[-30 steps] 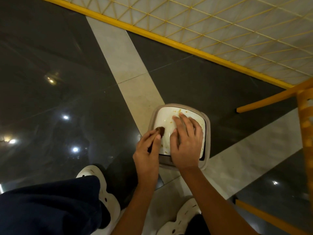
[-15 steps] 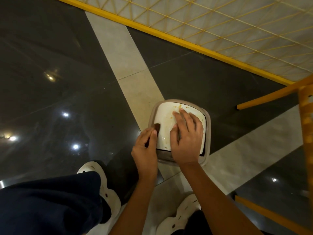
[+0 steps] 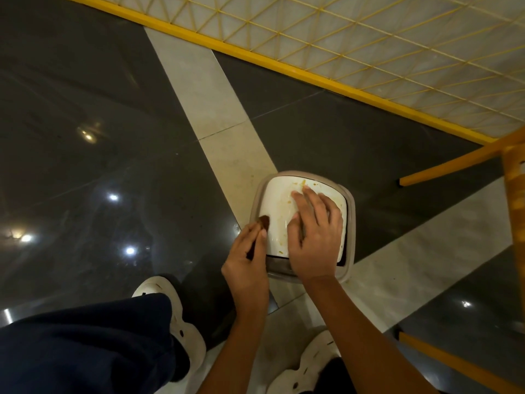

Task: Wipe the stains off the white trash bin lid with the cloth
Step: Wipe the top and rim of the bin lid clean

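The white trash bin lid (image 3: 277,200) sits in a grey-rimmed bin (image 3: 351,223) on the floor in front of me. Yellow-orange stains (image 3: 302,182) dot its far edge, and fainter smears run down the middle. My right hand (image 3: 315,234) lies flat on the lid with its fingers spread. A bit of pale grey cloth (image 3: 301,233) shows between thumb and forefinger, the rest hidden under the palm. My left hand (image 3: 245,260) rests at the lid's left edge, pinching a dark brown item (image 3: 264,221) whose tip pokes over the lid.
The bin stands on glossy dark tiles crossed by a beige strip (image 3: 204,89). A yellow grid panel (image 3: 284,64) runs along the far side. Yellow furniture legs (image 3: 443,169) stand at the right. My white shoes (image 3: 159,288) and dark trouser leg (image 3: 85,348) are just behind the bin.
My right hand has shifted slightly over the lid, staying flat on it. The left hand keeps its place at the lid's left edge with the brown item.
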A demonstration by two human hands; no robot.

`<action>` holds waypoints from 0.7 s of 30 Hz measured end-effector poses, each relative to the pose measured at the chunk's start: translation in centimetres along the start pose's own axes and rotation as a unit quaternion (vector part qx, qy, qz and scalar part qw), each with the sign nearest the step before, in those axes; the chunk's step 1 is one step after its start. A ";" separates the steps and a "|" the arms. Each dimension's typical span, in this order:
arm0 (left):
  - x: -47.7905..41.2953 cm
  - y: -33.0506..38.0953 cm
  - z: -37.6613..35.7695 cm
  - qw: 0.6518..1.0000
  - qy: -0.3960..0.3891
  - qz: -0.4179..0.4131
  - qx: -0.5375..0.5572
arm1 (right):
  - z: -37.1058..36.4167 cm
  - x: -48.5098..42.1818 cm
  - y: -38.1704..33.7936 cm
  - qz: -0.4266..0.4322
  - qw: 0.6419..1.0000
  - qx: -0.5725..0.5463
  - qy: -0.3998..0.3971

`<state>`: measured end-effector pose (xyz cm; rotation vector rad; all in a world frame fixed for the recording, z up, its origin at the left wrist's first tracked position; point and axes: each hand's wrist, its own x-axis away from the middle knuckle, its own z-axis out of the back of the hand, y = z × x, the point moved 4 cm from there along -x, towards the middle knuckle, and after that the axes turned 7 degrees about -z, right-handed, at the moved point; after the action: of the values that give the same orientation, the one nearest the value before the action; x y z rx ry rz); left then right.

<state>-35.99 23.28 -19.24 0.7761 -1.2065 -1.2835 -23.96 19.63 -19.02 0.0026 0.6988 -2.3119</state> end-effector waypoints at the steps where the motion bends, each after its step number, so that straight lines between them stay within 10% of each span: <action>1: 0.7 0.1 0.2 1.000 -0.001 -0.015 0.000 | 0.0 0.0 0.0 -0.001 1.000 -0.002 0.001; 16: 2.6 0.6 0.8 0.992 -0.010 -0.120 -0.037 | 0.0 -0.1 -0.2 -0.003 1.000 -0.003 0.002; 21: -0.3 -0.1 0.2 1.000 0.006 -0.015 -0.004 | -0.1 -0.3 -0.3 0.006 1.000 0.007 -0.001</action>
<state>-36.15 23.56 -19.38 0.7984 -1.1838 -1.3048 -23.97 20.11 -18.91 0.0102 0.6811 -2.3054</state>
